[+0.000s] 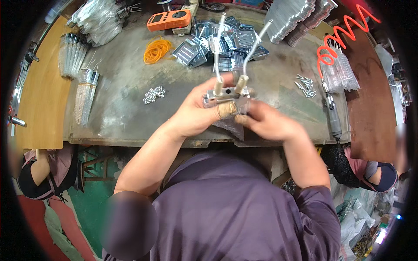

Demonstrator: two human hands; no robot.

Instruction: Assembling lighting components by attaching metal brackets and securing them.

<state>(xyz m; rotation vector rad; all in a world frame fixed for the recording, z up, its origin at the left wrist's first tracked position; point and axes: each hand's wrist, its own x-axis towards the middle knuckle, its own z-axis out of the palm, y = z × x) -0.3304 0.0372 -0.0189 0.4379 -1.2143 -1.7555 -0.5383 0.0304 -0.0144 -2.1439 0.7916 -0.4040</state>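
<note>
Nearest us is our purple shirt (244, 204), and from it both forearms rise to the front edge of the worktop (122, 113). Our left hand (198, 114) is closed around a metal fitting (227, 93), thumb and bandaged fingertip pinching its flat block from below. Two bent metal tubes (254, 43) stand up out of that block and lean away from us. Our right hand (265, 122) is curled shut, pinching a clear plastic bag (230, 126) that hangs just under the fitting, touching it. We hold all this above the near edge of the worktop. Farther back lie a heap of bagged metal parts (222, 41), an orange meter (169, 20), orange rubber bands (156, 49), small nuts (154, 94) and screws (306, 85).
</note>
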